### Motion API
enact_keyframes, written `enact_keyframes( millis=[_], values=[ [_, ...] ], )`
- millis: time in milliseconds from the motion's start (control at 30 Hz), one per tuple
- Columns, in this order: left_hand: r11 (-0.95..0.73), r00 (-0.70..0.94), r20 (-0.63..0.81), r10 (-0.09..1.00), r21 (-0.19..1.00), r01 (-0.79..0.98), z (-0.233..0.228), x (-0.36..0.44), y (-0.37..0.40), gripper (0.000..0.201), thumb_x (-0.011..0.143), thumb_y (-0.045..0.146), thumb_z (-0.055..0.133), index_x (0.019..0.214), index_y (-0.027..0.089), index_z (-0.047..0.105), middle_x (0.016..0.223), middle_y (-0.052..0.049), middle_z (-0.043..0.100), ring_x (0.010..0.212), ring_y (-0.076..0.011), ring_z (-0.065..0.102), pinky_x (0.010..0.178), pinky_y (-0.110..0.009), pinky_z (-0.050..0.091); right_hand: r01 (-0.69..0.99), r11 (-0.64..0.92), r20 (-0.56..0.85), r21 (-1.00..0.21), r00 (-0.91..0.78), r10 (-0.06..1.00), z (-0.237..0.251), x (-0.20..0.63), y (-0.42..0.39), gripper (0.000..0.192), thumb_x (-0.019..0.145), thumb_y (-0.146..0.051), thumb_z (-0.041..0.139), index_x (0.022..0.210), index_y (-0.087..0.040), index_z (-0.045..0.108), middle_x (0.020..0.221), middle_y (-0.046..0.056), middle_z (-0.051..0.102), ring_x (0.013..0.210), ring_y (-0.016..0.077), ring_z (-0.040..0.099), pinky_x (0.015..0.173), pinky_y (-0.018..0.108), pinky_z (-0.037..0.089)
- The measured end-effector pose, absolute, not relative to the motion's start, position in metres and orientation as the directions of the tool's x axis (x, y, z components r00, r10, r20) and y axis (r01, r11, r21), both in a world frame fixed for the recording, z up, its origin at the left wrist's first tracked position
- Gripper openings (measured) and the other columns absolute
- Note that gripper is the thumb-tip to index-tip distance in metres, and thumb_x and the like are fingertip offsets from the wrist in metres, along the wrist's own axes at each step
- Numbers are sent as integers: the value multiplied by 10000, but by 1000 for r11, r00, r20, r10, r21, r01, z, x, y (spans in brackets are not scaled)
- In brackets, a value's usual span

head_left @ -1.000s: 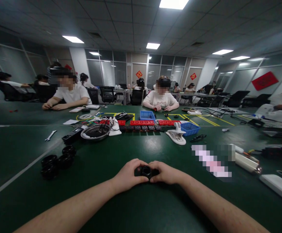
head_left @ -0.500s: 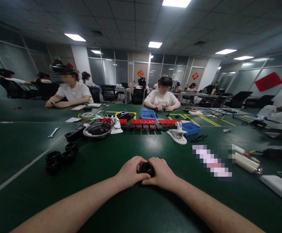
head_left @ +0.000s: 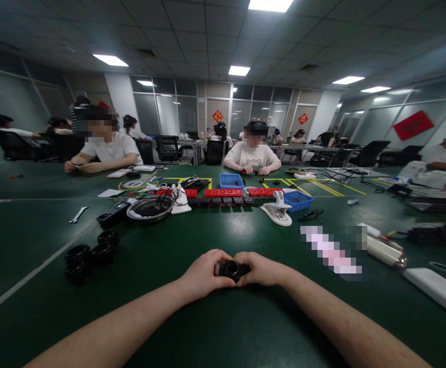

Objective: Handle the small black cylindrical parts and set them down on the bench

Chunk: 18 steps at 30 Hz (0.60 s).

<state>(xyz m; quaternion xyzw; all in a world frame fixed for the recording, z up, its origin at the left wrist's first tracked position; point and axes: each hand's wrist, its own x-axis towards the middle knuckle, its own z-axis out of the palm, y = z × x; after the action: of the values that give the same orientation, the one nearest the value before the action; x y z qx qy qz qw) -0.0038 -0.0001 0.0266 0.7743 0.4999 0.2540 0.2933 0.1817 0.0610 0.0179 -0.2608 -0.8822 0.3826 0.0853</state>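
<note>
Black part (head_left: 231,270) is held between both hands: its left side pinched by thumb and fingers of left hand (head_left: 209,273), its right side by those of right hand (head_left: 259,270). Round opening faces the camera. More black rings (head_left: 102,256) are grouped left of the fingers. White clip (head_left: 277,214) is set beyond them, slightly right. Red signs (head_left: 217,116), far beyond the fingers, are marked in gold; characters too small to be read.
</note>
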Motion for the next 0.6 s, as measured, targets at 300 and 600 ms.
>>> enact_keyframes(
  millis=[300,600],
  values=[
    [-227,180,139,974,587,777,27,4,-6,332,627,371,644,887,199,528,790,7,515,651,-165,493,541,-244,344,752,587,95,-301,-588,803,8,162,37,506,578,-634,560,735,-154,536,707,45,552,632,178,500,533,256,336],
    [-372,413,107,905,670,642,28,-11,8,333,652,290,650,954,197,544,828,9,511,610,-116,462,546,-213,369,451,692,105,-564,-791,602,15,174,48,492,598,-382,681,1020,-184,522,934,32,545,849,193,498,725,287,376]
  ],
)
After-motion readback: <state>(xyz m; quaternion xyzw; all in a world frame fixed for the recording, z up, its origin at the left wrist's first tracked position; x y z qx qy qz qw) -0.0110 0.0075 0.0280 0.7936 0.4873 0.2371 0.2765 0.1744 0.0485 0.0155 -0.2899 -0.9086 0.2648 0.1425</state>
